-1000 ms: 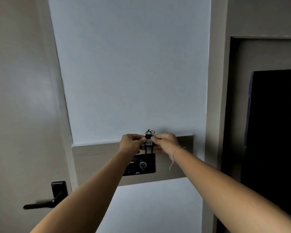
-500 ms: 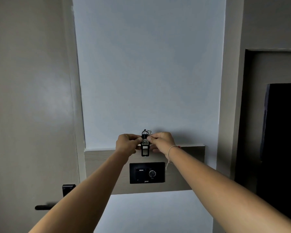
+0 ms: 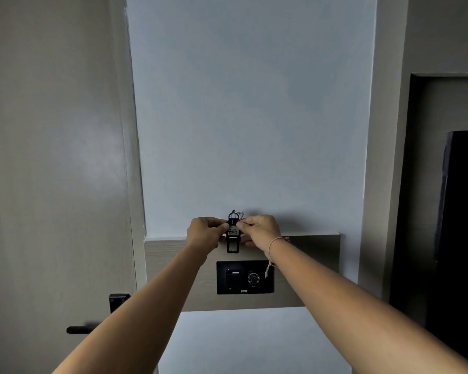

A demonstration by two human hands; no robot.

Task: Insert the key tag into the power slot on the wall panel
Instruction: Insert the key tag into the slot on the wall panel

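Both arms reach forward and up, nearly straight, converging at the wall. The left hand (image 3: 205, 233) and right hand (image 3: 260, 230) meet at the same height, knuckles toward the onlooker, fingers curled inward. Each hand pinches one side of the tag (image 3: 233, 234) between thumb and fingertips: the left grips its 9 o'clock edge, the right its 3 o'clock edge. The tag hangs upright, its black lower end pointing to 6 o'clock, with a metal ring at its 12 o'clock end. A white label with handwritten marks sits between the two pinches.

The tag is held in front of the wooden strip (image 3: 308, 255), directly above the panel (image 3: 245, 277) and apart from it. The slot (image 3: 234, 278) sits in the panel's left half, at 6 o'clock from the tag; a round dial (image 3: 253, 278) lies beside it at 3 o'clock. A thin bracelet (image 3: 272, 245) circles the right wrist. A door handle (image 3: 81, 329) shows at 8 o'clock from the panel.
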